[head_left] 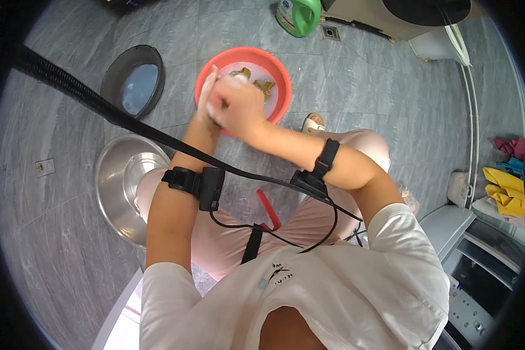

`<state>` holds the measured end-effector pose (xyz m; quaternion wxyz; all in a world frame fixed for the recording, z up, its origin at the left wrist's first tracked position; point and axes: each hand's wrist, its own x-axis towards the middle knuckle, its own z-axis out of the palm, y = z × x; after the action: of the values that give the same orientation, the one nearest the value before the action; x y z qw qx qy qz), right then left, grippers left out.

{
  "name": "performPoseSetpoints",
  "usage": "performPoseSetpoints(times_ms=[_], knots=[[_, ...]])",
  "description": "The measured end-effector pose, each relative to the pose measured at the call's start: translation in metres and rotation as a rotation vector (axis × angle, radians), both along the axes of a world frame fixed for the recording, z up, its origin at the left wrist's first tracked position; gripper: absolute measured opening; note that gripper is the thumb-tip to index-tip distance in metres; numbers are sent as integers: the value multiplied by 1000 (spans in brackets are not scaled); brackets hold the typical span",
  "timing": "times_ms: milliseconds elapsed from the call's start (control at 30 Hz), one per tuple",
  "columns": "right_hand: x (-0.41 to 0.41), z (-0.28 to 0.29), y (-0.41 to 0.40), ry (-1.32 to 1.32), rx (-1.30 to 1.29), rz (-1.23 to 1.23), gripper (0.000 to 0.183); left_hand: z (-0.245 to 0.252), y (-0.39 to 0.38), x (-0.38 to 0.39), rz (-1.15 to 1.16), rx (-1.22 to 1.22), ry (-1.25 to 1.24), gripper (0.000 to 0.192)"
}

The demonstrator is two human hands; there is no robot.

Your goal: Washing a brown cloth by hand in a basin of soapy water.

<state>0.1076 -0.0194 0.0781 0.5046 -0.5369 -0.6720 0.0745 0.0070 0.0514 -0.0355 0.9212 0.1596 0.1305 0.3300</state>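
Note:
A red plastic basin [285,92] stands on the floor in front of me, holding cloudy, soapy water. Olive-brown cloth [264,87] shows above the water in it. Over the basin's near left side, my right hand [240,103] is closed in a fist, slightly blurred, with a bit of dark olive material showing inside its curl. My left hand [208,94] is pressed against that fist, foam on its skin and its fingers stretched up. Its palm is hidden, so I cannot see whether it also grips the cloth.
Left of the basin are a dark tub [157,83] with water and a stainless steel bowl [113,205] by my knee. A green detergent bottle [304,19] stands beyond, near a floor drain [331,33]. A black cable [157,140] crosses above my forearms. Folded yellow cloth [505,192] lies at right.

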Motion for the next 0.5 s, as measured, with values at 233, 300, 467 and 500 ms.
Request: performPoseSetpoints(times_ms=[233,300,467,500], knots=[[42,-42,40,-6,30,-146,18,25,-16,36,73,-202,57,41],[49,-45,41,14,-129,-222,19,24,-18,40,121,-208,140,42],[8,-25,7,42,-80,-128,18,9,-5,19,39,-146,-27,41],[-3,-7,-7,68,-28,3,18,11,-6,8,-8,-90,-88,41]])
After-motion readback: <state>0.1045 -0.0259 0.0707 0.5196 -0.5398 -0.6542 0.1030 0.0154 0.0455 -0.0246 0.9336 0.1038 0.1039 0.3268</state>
